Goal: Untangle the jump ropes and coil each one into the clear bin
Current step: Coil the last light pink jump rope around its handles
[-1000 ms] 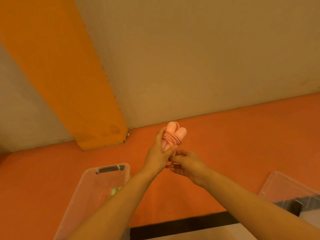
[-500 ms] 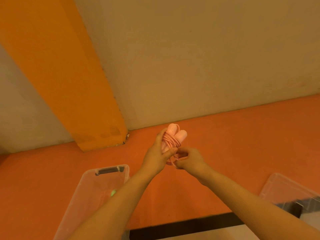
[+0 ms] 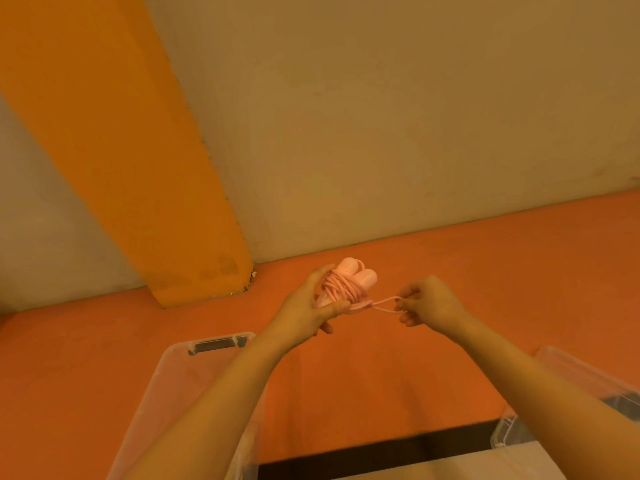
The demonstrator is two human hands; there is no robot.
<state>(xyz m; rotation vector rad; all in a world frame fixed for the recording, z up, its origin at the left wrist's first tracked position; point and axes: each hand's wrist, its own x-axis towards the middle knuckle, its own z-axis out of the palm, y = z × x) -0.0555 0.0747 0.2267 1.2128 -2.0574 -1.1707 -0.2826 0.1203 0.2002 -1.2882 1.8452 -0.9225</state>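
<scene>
Down by the person's arms, a clear bin [image 3: 180, 382] sits open at the left, and a second clear container [image 3: 571, 368] pokes in at the right, bare orange floor [image 3: 485, 271] between. Above it, the left hand [image 3: 311, 306] grips a pink jump rope [image 3: 346, 285], handles together, cord wound round. The right hand [image 3: 429, 303] pinches a loose loop.

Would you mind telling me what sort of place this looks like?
Probably a gym or play-area storage corner: an orange floor meets a plain wall with an orange stripe, and clear bins stand below a pink jump rope.
</scene>
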